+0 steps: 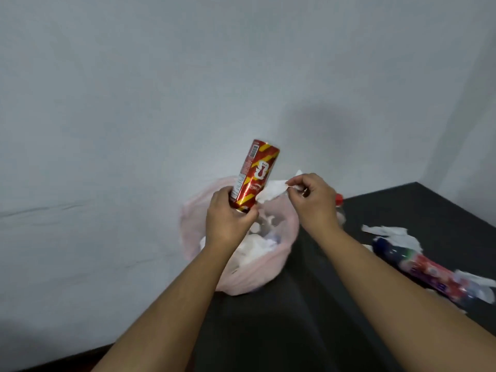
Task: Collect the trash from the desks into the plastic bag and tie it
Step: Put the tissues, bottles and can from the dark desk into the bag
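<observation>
A dark, matte black surface [308,331] fills the lower right of the view, with a plain white wall [134,89] behind it and to its left. The wall turns a corner at the far right. The surface's far edge runs along the wall at the upper right, and its left edge slants down toward the bottom of the frame.

At that left edge stands an open, translucent pink plastic bag [241,283] with crumpled white paper inside. Whether its base rests on the surface or hangs beside it cannot be told.

Above the bag's mouth, the left hand [228,224] has its fingers curled round the lower end of a tall red can with yellow stripes [255,175], which leans slightly to the right. Just beside it, the right hand [314,202] pinches a crumpled white tissue [271,191] between thumb and fingertips, also over the bag.

Behind the right hand shows the red cap of a bottle [339,199]. Further right, a clear plastic bottle with a colourful label [429,269] lies on its side among torn white tissue scraps [397,237]. The near middle of the surface, between the forearms, is bare black.
</observation>
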Motion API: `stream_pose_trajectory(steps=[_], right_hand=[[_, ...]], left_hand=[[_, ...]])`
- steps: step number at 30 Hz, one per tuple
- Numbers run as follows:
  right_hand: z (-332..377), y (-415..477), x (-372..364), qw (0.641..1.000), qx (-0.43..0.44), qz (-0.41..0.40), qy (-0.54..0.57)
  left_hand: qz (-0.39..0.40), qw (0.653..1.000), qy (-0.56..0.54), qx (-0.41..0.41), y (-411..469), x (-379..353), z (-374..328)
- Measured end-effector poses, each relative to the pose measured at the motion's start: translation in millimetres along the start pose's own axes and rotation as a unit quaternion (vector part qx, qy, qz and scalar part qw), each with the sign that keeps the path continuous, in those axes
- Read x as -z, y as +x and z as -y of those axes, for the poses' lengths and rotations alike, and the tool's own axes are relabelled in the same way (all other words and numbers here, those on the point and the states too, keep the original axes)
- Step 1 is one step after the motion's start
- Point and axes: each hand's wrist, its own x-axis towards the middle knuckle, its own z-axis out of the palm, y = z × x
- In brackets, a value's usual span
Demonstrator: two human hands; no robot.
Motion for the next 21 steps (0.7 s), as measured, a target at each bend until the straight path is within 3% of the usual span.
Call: stream_pose_trajectory(steps=[3, 5, 7, 11, 16, 21], right_hand=[[3.3, -9.2, -43.2, 0.987, 0.028, 0.13, -0.091], [-6.9, -17.0, -59.3, 0.933, 0.063, 0.233, -0.266], [-17.9, -23.1, -64.2, 0.914, 0.072, 0.223, -0.33], [-31.9, -28.2, -57.5, 0.938, -0.006, 0.137, -0.319], [-47.4, -28.5, -48.3, 0.932, -0.177, 0.189, -0.253], [-53.6, -29.2, -46.3, 0.948, -0.217, 0.154, -0.177]], left_hand=[[0.013, 0.997, 0.07, 0.019, -12.7, 31.2, 47.7], [0.04, 0.989, 0.134, 0.041, -20.2, 38.8, 72.9], [0.056, 0.979, 0.183, 0.069, -23.1, 39.7, 90.3], [0.075, 0.967, 0.215, 0.111, -20.4, 27.2, 102.3], [0.093, 0.955, 0.245, 0.139, -17.2, -2.3, 99.6], [0.133, 0.956, 0.221, 0.14, -19.6, -31.2, 101.2]])
